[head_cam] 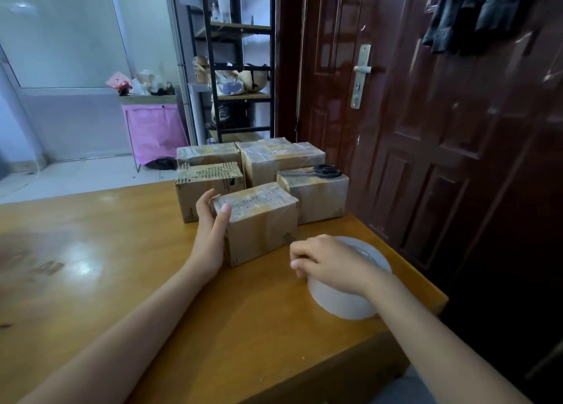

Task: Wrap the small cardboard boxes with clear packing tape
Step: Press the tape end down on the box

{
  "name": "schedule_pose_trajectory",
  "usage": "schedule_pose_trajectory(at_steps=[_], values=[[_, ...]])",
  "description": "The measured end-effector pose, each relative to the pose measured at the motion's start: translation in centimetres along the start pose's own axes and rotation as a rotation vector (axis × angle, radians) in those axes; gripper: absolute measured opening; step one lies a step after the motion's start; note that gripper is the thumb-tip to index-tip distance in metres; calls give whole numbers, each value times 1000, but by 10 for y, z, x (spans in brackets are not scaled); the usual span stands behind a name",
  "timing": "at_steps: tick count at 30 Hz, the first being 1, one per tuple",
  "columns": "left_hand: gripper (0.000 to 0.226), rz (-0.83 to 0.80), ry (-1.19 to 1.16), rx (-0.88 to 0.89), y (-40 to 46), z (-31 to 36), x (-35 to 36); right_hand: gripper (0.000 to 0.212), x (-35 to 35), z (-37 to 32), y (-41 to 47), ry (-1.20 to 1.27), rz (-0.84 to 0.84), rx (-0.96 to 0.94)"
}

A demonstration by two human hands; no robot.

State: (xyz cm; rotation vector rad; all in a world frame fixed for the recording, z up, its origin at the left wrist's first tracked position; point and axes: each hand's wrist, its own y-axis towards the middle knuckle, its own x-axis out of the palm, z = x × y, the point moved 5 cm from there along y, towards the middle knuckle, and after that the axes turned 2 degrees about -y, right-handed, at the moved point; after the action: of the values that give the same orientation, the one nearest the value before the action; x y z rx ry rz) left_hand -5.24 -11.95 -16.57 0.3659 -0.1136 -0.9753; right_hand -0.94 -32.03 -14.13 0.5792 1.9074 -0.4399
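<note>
Your left hand (213, 220) grips the near cardboard box (259, 220) at its left end, thumb curled over the top edge, steadying it on the bench (122, 266). Your right hand (329, 260) rests on the clear tape roll (344, 291), fingers (300, 255) curled over its rim, apparently feeding tape toward the box. Four more boxes (268, 162) are grouped just behind, one carrying scissors (323, 171), presumably kept near for cutting.

dark wooden door (426, 114), black shelving rack (240, 62)
</note>
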Motion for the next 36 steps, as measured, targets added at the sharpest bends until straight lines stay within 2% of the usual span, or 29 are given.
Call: schedule_pose_trajectory(at_steps=[5, 10, 15, 21, 23, 26, 29, 31, 34, 36], values=[[50, 46, -87, -72, 1, -2, 2, 26, 1, 5, 0, 115, 14, -26], [43, 54, -115, -110, 1, -5, 4, 23, 1, 5, 0, 100, 80, -102], [52, 41, -127, -134, 2, -7, 3, 27, 0, 5, 1, 275, 127, -140], [59, 17, -114, -136, 0, -6, 3, 26, -21, 21, 3, 676, 489, -144], [60, 33, -108, -144, 1, -7, 2, 27, -29, 28, 4, 698, 592, -76], [59, 139, -68, -117, 1, -5, -3, 23, -44, 34, 13, 592, 702, 34], [49, 256, 41, -71, -5, 1, -9, 22, -52, 33, 33, 520, 671, 170], [45, 246, 52, -103, -6, -2, -7, 36, -49, 25, 47, 466, 593, 239], [31, 217, 32, -118, -5, -3, -7, 44, -38, 10, 61, 405, 508, 239], [31, 241, 60, -53, -4, 2, -14, 44, -33, 3, 66, 376, 493, 201]])
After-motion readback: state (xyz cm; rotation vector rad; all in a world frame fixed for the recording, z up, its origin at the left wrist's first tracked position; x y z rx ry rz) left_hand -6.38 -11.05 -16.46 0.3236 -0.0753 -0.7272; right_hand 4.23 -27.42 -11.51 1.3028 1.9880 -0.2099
